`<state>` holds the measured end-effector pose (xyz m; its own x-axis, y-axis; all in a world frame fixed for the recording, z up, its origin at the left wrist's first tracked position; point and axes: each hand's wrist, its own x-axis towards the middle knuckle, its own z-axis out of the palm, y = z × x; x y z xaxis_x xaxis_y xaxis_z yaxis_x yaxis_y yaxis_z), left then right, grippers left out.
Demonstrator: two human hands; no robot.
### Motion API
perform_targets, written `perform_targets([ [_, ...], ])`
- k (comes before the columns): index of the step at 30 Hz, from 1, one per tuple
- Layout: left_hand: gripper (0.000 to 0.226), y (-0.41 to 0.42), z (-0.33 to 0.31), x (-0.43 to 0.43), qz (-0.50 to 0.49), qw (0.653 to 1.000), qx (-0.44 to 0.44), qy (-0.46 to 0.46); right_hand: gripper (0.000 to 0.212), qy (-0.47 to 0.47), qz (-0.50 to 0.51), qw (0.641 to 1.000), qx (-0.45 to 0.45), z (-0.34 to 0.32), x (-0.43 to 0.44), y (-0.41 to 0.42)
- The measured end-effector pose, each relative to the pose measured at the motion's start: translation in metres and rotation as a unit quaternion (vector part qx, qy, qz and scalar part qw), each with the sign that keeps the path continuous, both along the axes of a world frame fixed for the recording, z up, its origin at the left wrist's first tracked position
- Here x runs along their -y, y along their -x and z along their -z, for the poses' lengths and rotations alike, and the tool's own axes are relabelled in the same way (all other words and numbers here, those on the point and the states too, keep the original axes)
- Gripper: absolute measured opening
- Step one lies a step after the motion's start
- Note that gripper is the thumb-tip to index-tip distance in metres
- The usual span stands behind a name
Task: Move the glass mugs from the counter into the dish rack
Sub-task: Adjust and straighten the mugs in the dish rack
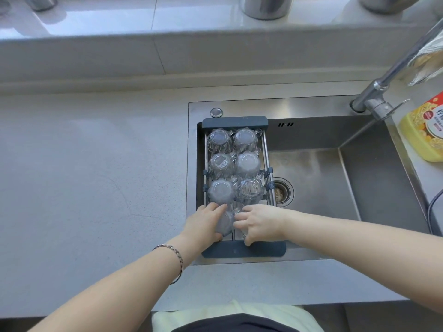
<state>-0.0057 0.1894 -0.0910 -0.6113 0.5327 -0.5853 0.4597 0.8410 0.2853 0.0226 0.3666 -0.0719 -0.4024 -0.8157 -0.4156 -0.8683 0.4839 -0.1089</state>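
Note:
A dark grey dish rack (235,122) spans the left part of the sink. Several clear glass mugs (247,164) stand upside down in it in two columns. At the rack's near end, my left hand (203,224) wraps around one more upturned glass mug (226,222) in the left column. My right hand (260,222) is beside it in the right column, fingers curled over another mug that is almost wholly hidden beneath them. Both hands are low in the rack.
The steel sink basin (335,178) with its drain (282,191) lies right of the rack. A tap (383,89) reaches in from the upper right, next to a yellow detergent bottle (424,135). Grey counter (96,176) spreads to the left. Metal pots stand on the back ledge.

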Motion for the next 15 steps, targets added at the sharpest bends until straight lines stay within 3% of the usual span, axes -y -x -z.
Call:
perform_targets([
  [2,0.080,0.001,0.002,0.002,0.002,1.000,-0.003,-0.005,0.024,0.041,0.092,0.994,0.049,-0.001,-0.002,-0.006],
  [4,0.080,0.001,0.003,0.003,0.005,1.000,-0.007,-0.011,0.032,0.132,0.231,0.955,0.129,0.002,-0.010,-0.019],
  [6,0.079,0.001,0.004,0.004,0.002,1.000,-0.011,-0.016,0.051,0.184,0.415,0.871,0.186,0.003,-0.020,-0.040],
  [8,0.078,0.000,0.004,0.004,-0.001,1.000,-0.014,-0.021,0.053,0.225,0.552,0.783,0.177,0.007,-0.024,-0.058],
  [12,0.078,0.000,0.005,0.005,-0.001,1.000,-0.019,-0.025,0.077,0.154,0.732,0.648,0.145,0.016,-0.006,-0.074],
  [15,0.079,0.000,0.004,0.004,0.001,1.000,-0.019,-0.020,0.085,0.092,0.754,0.640,0.121,0.020,0.017,-0.066],
])
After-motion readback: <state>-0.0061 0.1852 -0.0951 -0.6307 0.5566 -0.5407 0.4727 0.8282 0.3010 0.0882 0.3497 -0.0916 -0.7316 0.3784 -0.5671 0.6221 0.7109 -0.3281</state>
